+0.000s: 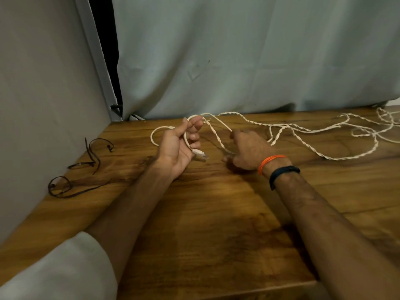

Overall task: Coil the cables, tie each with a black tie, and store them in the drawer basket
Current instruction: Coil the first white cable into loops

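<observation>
A long white twisted cable [303, 135] trails across the wooden table [216, 213] toward the far right. My left hand [179, 146], palm up, holds a loop of it, with the clear plug end [200, 154] lying across my palm's edge. A second loop [154, 135] hangs to the left of that hand. My right hand [246, 150], palm down, pinches a strand of the same cable just right of the left hand. Two black ties [93, 156] [62, 187] lie loose on the table at the left.
A grey wall panel [43, 105] borders the table on the left and a pale curtain [238, 61] hangs behind it. More tangled white cable [385, 120] lies at the far right edge. No drawer basket is in view.
</observation>
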